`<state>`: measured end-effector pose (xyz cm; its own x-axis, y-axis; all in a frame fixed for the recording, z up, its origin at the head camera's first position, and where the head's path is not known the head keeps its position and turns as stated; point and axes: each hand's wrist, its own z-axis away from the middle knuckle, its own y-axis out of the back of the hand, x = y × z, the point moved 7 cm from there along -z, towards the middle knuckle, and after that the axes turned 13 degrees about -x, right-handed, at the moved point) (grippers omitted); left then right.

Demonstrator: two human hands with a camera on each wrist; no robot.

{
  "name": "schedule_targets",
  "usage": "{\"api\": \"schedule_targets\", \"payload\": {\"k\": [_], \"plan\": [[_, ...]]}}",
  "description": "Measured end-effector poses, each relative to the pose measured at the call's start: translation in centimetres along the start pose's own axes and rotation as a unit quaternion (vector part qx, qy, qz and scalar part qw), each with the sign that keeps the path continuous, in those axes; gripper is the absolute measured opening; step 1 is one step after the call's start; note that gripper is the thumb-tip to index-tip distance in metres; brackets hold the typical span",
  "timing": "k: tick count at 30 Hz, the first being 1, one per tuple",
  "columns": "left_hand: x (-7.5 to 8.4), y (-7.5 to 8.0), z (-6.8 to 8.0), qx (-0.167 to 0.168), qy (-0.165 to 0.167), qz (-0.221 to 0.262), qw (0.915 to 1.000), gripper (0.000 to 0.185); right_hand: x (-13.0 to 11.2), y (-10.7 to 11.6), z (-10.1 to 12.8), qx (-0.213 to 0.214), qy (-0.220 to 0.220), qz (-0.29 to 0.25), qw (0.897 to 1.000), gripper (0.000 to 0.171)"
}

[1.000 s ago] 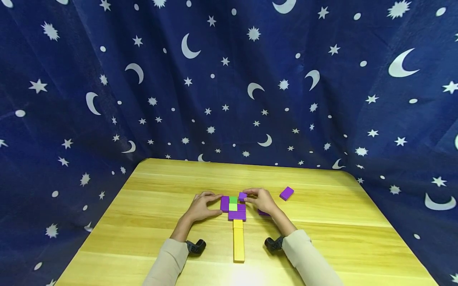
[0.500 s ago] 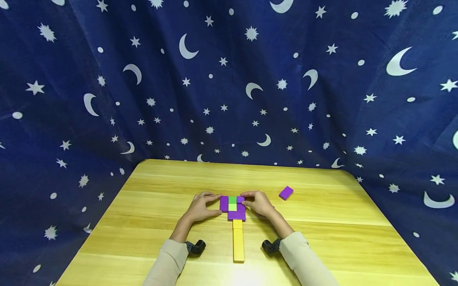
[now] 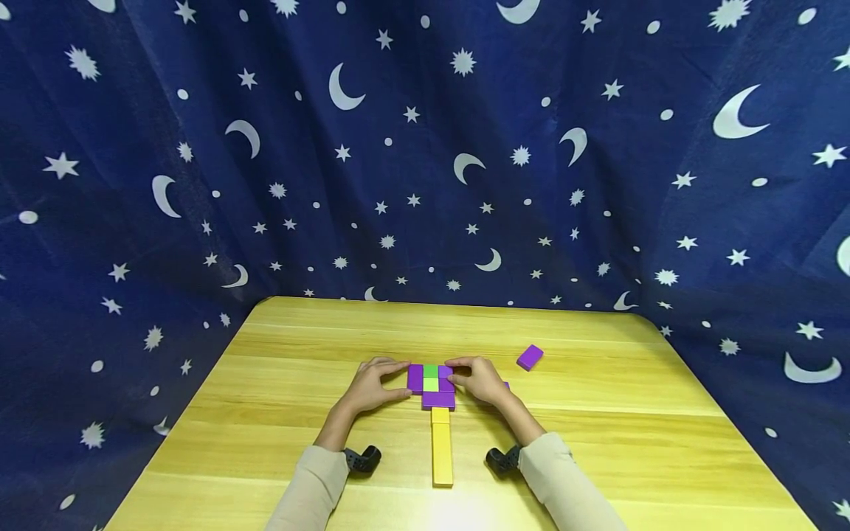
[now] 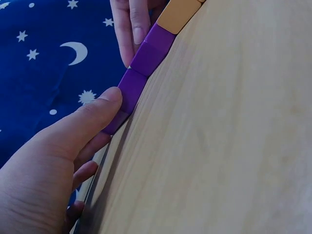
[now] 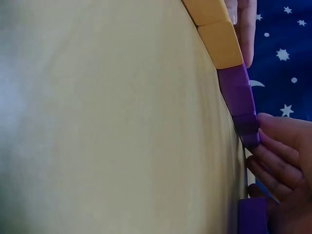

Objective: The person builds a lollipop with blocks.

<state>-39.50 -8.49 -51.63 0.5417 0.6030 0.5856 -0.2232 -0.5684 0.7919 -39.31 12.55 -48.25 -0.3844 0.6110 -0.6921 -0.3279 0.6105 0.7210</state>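
A flat arrangement of wooden blocks lies mid-table. My left hand [image 3: 370, 385] holds the upright purple block [image 3: 415, 379] on its left side, thumb at the near end and index finger at the far end. At the far right corner, my right hand [image 3: 483, 381] pinches a small purple block [image 3: 443, 372] beside the green block [image 3: 430, 371]. A lime block [image 3: 430, 384] sits below the green one, with another small purple block [image 3: 446, 386] to its right. Nearer lies a crosswise purple block [image 3: 438, 400], then a short yellow block [image 3: 440, 416] and a long yellow block [image 3: 442, 457].
A loose purple block [image 3: 530, 358] lies at the back right of the wooden table [image 3: 598, 442]. Another purple block [image 5: 252, 214] is near the right hand, mostly hidden by it in the head view. A dark blue curtain [image 3: 299, 243] surrounds the table's back and sides.
My right hand has brought the small purple block down and left, against the green block's right side. The left hand has kept its place at the left purple block.
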Motion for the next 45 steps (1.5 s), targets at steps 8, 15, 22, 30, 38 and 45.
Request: {"api": "schedule_targets", "payload": {"k": [8, 15, 22, 30, 38, 45], "plan": [[0.0, 0.2, 0.1, 0.002, 0.001, 0.017, 0.9999, 0.068, 0.2, 0.8, 1.0, 0.042, -0.003, -0.027, 0.999, 0.036], [-0.2, 0.2, -0.1, 0.004, 0.012, 0.045, 0.9989, 0.061, 1.8, 3.2, 4.2, 0.112, 0.010, -0.065, 0.992, 0.033], [0.0, 0.1, -0.1, 0.010, 0.006, 0.046, 0.9989, 0.054, 4.7, 3.9, 7.6, 0.119, -0.026, -0.110, 0.986, 0.038], [0.2, 0.0, -0.3, 0.011, -0.008, 0.047, 0.9988, 0.053, 6.5, 3.7, 8.8, 0.100, -0.051, -0.065, 0.992, 0.043], [0.0, 0.0, -0.2, 0.006, 0.000, 0.038, 0.9992, 0.054, 6.5, 3.7, 8.5, 0.100, -0.052, -0.039, 0.993, 0.031], [-0.2, 0.2, 0.0, 0.011, 0.001, 0.036, 0.9993, 0.054, 5.8, 4.2, 6.4, 0.136, -0.037, -0.094, 0.986, 0.034]]}}
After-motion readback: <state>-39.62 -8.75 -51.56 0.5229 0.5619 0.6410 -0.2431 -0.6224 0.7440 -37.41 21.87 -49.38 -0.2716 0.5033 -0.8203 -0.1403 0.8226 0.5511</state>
